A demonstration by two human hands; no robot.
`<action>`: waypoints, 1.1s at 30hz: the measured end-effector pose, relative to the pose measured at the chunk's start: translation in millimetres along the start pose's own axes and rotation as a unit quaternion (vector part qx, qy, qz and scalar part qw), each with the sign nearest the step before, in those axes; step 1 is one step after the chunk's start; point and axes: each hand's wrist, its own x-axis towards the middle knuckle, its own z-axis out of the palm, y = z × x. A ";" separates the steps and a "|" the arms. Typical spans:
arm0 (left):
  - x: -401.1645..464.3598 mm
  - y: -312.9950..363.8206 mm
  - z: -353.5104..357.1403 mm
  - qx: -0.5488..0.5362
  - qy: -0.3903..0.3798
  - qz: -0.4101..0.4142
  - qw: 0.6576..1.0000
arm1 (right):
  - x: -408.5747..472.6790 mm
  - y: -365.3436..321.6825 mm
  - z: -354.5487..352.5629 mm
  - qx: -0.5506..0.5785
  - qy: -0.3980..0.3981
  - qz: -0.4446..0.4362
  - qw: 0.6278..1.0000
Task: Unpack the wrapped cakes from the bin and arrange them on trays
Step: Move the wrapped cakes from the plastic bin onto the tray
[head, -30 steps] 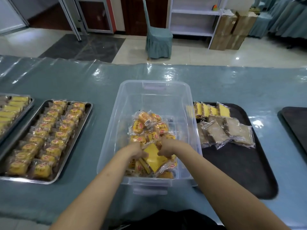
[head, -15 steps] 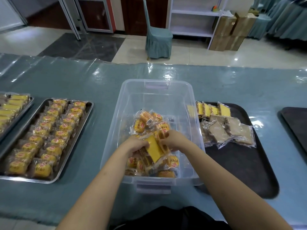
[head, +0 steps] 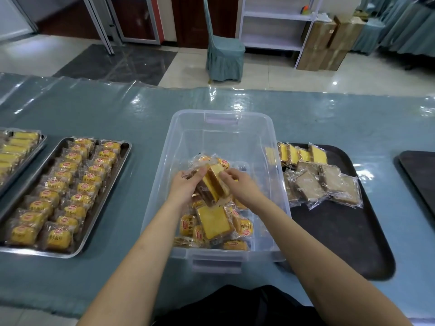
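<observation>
Head cam looks down at our two bare forearms reaching into a clear plastic bin (head: 277, 161) with rounded corners and a molded handle at each end, sitting on a table under a teal cloth with glossy, crinkly plastic sheeting (head: 117, 109) on top. Our left hand (head: 186, 187) and right hand (head: 240, 187) both have fingers curled around a pair of square sponge cake slices (head: 213, 184) in see-through wrappers, yellow crumb with a brown crust edge, held up on edge over the middle of the bin. Below them, toward the near end, sits a loose pile of wrapped cakes (head: 213, 228): one flat yellow square on top, surrounded by little rounded golden ones with red oval logos. Left of the bin there's a shiny rectangular steel tray (head: 98, 222) packed with neat rows of those small round cakes (head: 66, 191), and another steel tray (head: 35, 151) at the far left edge holding pale yellow slices. Just right of the bin is a matte dark plastic tray (head: 348, 236) with rounded corners, carrying a row of yellow slices (head: 299, 155) standing on edge along its far side and a few flat brown square cakes (head: 324, 184) in crinkly clear wrap. A second dark tray (head: 419, 170) peeks in at the right edge.
</observation>
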 end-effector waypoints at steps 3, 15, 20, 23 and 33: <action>0.5 2.0 -0.4 -0.033 -0.015 0.006 0.999 | 3.3 -0.8 -0.2 0.027 0.029 -0.035 0.999; 3.8 1.5 -1.9 0.035 0.039 0.056 0.997 | 13.1 -2.2 16.2 0.059 0.050 -0.033 0.996; 4.1 3.1 -0.1 0.099 0.116 0.091 0.984 | 19.0 1.8 16.4 0.085 0.031 0.012 0.996; 1.0 5.6 0.2 0.127 0.146 0.122 0.973 | 23.5 8.7 15.3 0.049 0.036 0.087 0.994; -7.0 9.1 -0.2 0.129 0.178 0.180 0.959 | 14.9 35.9 49.9 -0.314 -0.175 0.138 0.923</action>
